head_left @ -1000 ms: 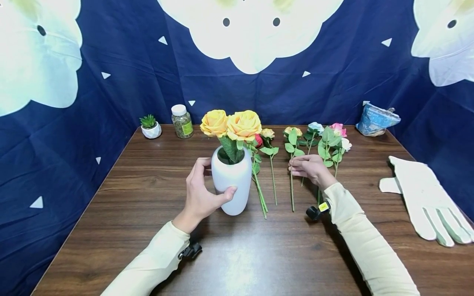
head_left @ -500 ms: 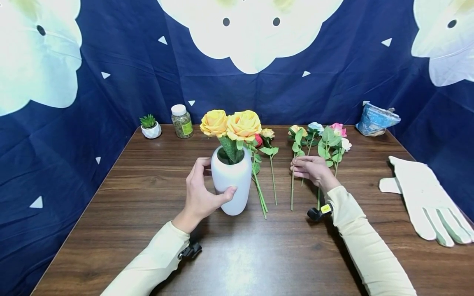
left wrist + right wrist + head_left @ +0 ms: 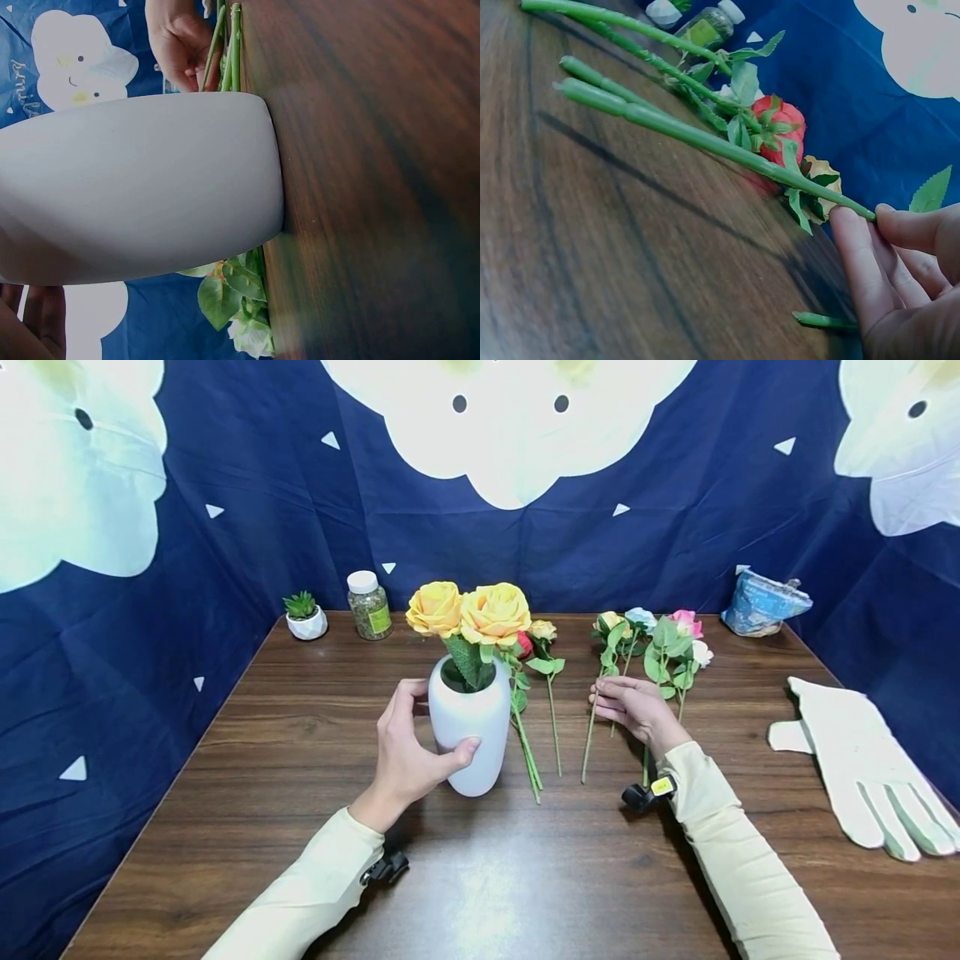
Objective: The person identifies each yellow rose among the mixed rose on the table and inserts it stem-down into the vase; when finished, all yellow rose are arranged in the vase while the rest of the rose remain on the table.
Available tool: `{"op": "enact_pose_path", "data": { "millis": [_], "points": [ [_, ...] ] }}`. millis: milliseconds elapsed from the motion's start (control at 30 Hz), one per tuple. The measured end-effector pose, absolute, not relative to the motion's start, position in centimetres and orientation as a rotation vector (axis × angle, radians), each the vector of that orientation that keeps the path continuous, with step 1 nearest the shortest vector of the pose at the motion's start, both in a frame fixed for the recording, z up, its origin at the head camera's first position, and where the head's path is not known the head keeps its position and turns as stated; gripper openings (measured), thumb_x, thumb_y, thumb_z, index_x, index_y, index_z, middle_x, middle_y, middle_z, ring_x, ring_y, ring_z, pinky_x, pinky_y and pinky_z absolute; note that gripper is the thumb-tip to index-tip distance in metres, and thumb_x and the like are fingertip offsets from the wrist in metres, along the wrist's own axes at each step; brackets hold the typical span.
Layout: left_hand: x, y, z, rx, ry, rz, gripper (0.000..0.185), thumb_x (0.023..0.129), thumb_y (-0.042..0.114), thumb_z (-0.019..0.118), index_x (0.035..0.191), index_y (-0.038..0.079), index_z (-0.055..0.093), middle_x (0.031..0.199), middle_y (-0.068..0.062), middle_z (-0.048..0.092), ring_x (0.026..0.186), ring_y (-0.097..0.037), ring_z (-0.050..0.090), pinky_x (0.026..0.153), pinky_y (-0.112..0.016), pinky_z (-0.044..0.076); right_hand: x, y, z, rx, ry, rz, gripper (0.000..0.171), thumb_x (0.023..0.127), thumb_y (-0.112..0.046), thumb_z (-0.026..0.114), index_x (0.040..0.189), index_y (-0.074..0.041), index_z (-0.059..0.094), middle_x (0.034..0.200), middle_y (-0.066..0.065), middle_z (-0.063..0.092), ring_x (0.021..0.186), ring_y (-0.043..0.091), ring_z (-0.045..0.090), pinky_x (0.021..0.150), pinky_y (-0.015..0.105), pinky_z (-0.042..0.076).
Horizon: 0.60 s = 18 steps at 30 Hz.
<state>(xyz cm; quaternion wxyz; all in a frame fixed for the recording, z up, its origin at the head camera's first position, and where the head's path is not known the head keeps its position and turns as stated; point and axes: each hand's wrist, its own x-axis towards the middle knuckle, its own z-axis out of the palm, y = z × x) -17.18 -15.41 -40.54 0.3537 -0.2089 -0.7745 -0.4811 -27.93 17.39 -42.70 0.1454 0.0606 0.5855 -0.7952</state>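
Observation:
A white vase (image 3: 474, 735) with two large yellow roses (image 3: 495, 612) in it stands mid-table. My left hand (image 3: 408, 756) grips its left side, thumb across the front and fingers behind. In the left wrist view the vase (image 3: 142, 187) fills much of the picture. Between thumb and fingertips, my right hand (image 3: 633, 706) pinches the stem of a smaller yellow rose (image 3: 609, 627). Seen from the right wrist, that green stem (image 3: 705, 142) slants above the table, its shadow below it. A red rose (image 3: 784, 124) and another yellow rose (image 3: 543, 630) lie between vase and right hand.
Beyond the right hand lie a light blue rose (image 3: 639, 619), a pink rose (image 3: 686, 623) and a white rose (image 3: 701, 652). A white glove (image 3: 862, 760) and a blue bag (image 3: 763, 603) are at right. A potted succulent (image 3: 306, 620) and a jar (image 3: 369, 610) stand at back left.
The pinched yellow rose has tilted: its flower head has moved right and its stem's lower end slightly left. The right hand has shifted slightly right. The left hand and vase have stayed put.

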Motion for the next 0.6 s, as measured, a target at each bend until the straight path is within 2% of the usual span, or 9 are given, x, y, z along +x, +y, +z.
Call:
{"op": "enact_pose_path", "data": {
  "millis": [133, 600],
  "points": [
    [-17.17, -15.42, -40.5, -0.541, -2.003, -1.243, 0.071, 0.07, 0.044, 0.078, 0.12, -0.003, 0.059, 0.11, -0.015, 0.066, 0.094, -0.025, 0.063, 0.077, -0.032, 0.051, -28.0, 17.69, -42.69, 0.184, 1.631, -2.338, 0.033, 0.103, 0.005, 0.05, 0.084, -0.011, 0.072, 0.082, 0.002, 0.075, 0.074, 0.009, 0.074, 0.07, 0.023, 0.06],
    [-17.25, -15.44, -40.56, -0.54, -2.001, -1.236, 0.071, 0.071, 0.045, 0.078, 0.119, -0.003, 0.059, 0.109, -0.016, 0.066, 0.093, -0.025, 0.063, 0.077, -0.034, 0.052, -28.28, 18.18, -42.6, 0.245, 1.465, -2.568, 0.041, 0.105, 0.003, 0.045, 0.078, -0.01, 0.073, 0.079, 0.003, 0.075, 0.074, 0.011, 0.075, 0.07, 0.023, 0.061]
  ]
}}
